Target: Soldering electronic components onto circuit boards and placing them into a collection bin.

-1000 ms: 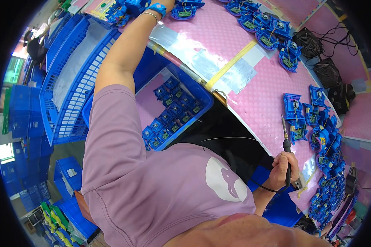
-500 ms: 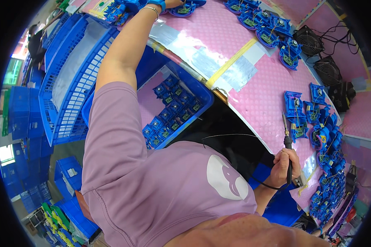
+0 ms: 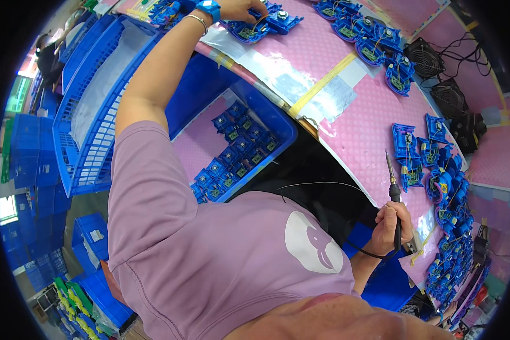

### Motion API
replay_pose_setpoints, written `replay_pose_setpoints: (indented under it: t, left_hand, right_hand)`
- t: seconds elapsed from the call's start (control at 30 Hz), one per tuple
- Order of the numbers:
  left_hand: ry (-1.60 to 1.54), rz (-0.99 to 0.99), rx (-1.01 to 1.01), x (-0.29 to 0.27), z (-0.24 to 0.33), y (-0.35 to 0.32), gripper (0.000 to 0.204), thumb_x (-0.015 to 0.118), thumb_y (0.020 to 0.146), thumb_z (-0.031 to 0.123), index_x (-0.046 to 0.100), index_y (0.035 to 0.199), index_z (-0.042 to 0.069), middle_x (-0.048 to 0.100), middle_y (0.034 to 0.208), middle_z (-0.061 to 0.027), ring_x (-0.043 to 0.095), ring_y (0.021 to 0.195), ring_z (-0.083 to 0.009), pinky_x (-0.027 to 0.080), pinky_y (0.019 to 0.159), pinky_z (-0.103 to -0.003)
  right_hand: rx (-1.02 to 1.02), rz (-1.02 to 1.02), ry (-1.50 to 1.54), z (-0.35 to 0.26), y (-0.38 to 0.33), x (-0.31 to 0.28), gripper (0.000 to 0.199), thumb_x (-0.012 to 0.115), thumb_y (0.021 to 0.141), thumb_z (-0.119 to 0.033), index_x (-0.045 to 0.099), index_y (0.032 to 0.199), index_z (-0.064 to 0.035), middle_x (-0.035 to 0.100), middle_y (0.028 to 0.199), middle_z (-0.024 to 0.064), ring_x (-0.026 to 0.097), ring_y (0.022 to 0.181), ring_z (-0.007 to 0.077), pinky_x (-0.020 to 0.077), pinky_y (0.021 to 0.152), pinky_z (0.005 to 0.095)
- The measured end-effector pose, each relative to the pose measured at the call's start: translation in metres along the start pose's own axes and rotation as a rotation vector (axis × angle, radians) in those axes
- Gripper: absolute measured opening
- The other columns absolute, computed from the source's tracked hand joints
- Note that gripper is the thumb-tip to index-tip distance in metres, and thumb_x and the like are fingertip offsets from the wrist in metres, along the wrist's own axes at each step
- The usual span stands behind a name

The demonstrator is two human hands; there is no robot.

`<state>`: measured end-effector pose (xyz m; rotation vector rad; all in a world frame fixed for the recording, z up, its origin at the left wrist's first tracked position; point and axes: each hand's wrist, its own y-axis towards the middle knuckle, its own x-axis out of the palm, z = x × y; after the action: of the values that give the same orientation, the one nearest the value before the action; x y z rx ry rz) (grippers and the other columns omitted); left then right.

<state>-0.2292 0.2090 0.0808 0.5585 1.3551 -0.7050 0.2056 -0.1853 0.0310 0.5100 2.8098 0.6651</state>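
My left hand (image 3: 239, 10) reaches to the far side of the bench, its fingers closed on a blue plastic housing (image 3: 248, 31) with a green circuit board and wires inside. Its fingertips are partly cut off by the upper edge. Joined to or touching that housing is another blue part (image 3: 283, 21) with a round metal piece. My right hand (image 3: 390, 226) is wrapped round the black handle of a soldering iron (image 3: 395, 192), tip pointing up and away. Right of the tip, apart from it, lies an opened blue housing (image 3: 407, 153) with wires and a board.
Several similar housings line the bench's far edge (image 3: 368, 42) and pile up at right (image 3: 450, 255). Black fans (image 3: 425, 56) with cables stand behind. A blue bin (image 3: 286, 139) of assemblies sits below the pink-covered bench, beside blue crates (image 3: 96, 141). A thin wire (image 3: 323, 183) arcs before me.
My left hand has drawn the blue housing nearer and slightly right, bringing more of it into view. The right hand and soldering iron have barely moved.
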Motion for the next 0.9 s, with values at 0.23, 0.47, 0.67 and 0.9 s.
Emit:
replay_pose_setpoints:
  t: [0.23,0.47,0.67,0.9]
  left_hand:
    - [0.028,0.398,0.019,0.031,0.01,-0.037,0.013,0.067,0.082,0.014,0.073,0.09,0.006,0.067,0.086,-0.0163,0.065,0.082,-0.033,0.053,0.077,-0.043]
    - [-0.194,0.539,-0.11,0.085,0.069,-0.199,0.013,0.065,0.084,0.006,0.07,0.096,0.005,0.067,0.096,-0.0118,0.065,0.089,-0.0299,0.053,0.077,-0.039]
    - [-0.518,0.306,-0.772,0.231,0.11,-0.293,0.018,0.077,0.078,0.006,0.074,0.096,0.003,0.07,0.099,-0.0116,0.068,0.09,-0.0258,0.054,0.08,-0.034]
    - [-0.195,0.193,-1.26,0.484,0.056,-0.345,0.017,0.067,0.077,0.016,0.079,0.089,0.015,0.073,0.09,-0.0188,0.069,0.087,-0.0377,0.054,0.085,-0.047]
  right_hand:
    - [-0.008,-0.03,-0.047,-0.006,-0.004,-0.001,0.009,0.064,0.083,0.0,0.068,0.088,0.0072,0.059,0.063,0.0109,0.051,0.053,0.0141,0.0374,0.05,0.0243]
    - [-0.037,0.01,-0.009,-0.008,0.008,-0.004,0.015,0.057,0.093,-0.001,0.064,0.095,0.0109,0.057,0.07,0.0135,0.05,0.058,0.0156,0.0374,0.05,0.0249]
    - [-0.06,-0.081,0.007,0.006,0.016,0.003,0.017,0.056,0.096,0.0,0.064,0.103,0.0127,0.057,0.075,0.014,0.047,0.059,0.0152,0.0382,0.051,0.0239]
    - [-0.021,-0.083,-0.093,-0.005,0.007,0.005,0.016,0.056,0.097,0.0,0.063,0.104,0.0122,0.062,0.084,0.0157,0.05,0.063,0.0153,0.0403,0.053,0.0233]
